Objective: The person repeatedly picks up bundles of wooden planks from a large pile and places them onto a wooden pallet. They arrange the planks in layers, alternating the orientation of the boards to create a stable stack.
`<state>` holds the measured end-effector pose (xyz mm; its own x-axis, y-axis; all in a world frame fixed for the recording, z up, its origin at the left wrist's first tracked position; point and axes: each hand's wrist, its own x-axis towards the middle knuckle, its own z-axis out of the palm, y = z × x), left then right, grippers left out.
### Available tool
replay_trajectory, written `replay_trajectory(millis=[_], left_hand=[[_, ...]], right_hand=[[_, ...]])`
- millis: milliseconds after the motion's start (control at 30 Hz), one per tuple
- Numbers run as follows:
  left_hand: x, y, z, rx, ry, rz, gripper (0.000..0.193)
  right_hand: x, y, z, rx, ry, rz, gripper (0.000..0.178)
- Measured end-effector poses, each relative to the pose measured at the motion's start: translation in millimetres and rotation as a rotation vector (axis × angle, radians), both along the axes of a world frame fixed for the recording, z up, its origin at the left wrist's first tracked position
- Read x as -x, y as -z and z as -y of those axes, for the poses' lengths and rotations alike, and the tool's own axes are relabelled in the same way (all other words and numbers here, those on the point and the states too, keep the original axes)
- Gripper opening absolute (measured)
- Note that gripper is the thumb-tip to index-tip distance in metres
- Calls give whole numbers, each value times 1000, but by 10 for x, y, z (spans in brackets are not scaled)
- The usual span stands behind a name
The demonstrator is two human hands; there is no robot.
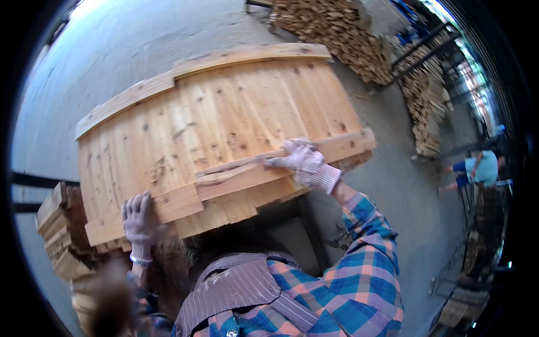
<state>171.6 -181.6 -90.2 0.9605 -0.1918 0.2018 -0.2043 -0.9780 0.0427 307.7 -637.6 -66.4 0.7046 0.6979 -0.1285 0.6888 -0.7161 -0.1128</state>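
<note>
No packages, labels, signs or screens can be seen anywhere in this view.

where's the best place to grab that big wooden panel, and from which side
Probably by the near long edge of the wooden panel, from below on the person's side. A raised batten runs along that edge and gives fingers a lip. The left hand and right hand, both gloved, already sit spread apart there, which suits a wide flat board that would tip from one central grip.
</note>
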Motion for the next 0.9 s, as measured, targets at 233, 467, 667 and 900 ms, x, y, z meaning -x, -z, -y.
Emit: replay_trajectory(millis=[233,467,667,900], left_hand=[[-7,-204,-74,73,46,37,85],[745,-36,112,663,-372,321,84],[2955,320,-27,1880,-786,1035,60],[4689,975,46,1811,-1560,1706,87]], right_hand=[[182,-234,-67,-54,13,-89,65],[-233,-173,-1195,-614,-1,-542,78],[818,-381,-3649,-279,-572,-713,82],[2535,563,-5655,-234,-330,-1708,66]])
